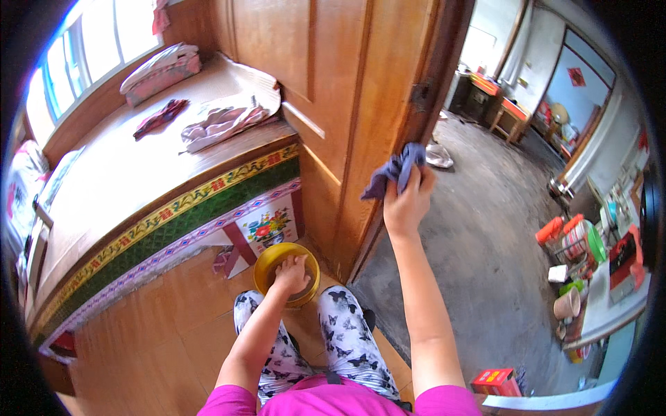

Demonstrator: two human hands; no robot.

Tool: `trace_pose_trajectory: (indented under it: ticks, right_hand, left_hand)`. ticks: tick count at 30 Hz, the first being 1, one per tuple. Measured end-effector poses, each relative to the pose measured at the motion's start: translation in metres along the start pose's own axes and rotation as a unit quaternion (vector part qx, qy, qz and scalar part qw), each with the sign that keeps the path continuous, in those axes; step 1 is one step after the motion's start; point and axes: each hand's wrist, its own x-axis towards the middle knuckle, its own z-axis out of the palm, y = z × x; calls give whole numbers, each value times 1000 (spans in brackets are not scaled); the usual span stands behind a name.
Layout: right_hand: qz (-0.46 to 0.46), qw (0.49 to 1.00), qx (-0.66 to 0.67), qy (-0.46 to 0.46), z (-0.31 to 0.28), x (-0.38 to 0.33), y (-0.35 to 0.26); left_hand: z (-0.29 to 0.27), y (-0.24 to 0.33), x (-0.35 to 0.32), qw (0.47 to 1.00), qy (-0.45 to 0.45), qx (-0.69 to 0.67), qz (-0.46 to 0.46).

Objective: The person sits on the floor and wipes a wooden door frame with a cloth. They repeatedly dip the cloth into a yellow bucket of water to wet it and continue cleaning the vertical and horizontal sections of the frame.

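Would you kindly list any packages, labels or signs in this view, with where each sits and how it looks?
Box: floor at lower right, flat, red with yellow print.
Wall sign: far room's blue wall, red diamond.
Floral panel: platform front behind the yellow bowl, white with red flowers.
Small carton: right, by the cluttered table, white; details too small.

The wooden door [326, 104] stands as a wall right ahead, its edge touching the cloth in the right hand [408, 201]. To the right of that edge the doorway opens onto bare grey floor [479, 256], free to pass. Lower left, the yellow bowl [286, 274] rings the left hand [291, 274], hemmed between the raised platform's painted front [173, 222] and the door. The orange floor [159, 340] to the left lies open.
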Motion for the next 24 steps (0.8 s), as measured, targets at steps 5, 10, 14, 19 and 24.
trace_pose_trajectory:
  ticks: [5, 10, 14, 19, 24]
  right_hand:
    - [42, 993, 41, -106, -9, -64, 8]
    - [36, 988, 149, -13, -30, 16, 5]
    - [-16, 996, 83, -3, -32, 88, -13]
    - [-28, 1000, 10, 5, -11, 48, -15]
    - [54, 996, 48, -42, -5, -9, -10]
  left_hand:
    - [-8, -6, 10, 995, 8, -95, -2]
    - [-12, -14, 7, 997, 4, -56, 61]
    - [-59, 6, 3, 992, 17, -64, 106]
    - [-79, -5, -8, 994, 38, -41, 92]
    - [-57, -33, -7, 994, 76, -56, 53]
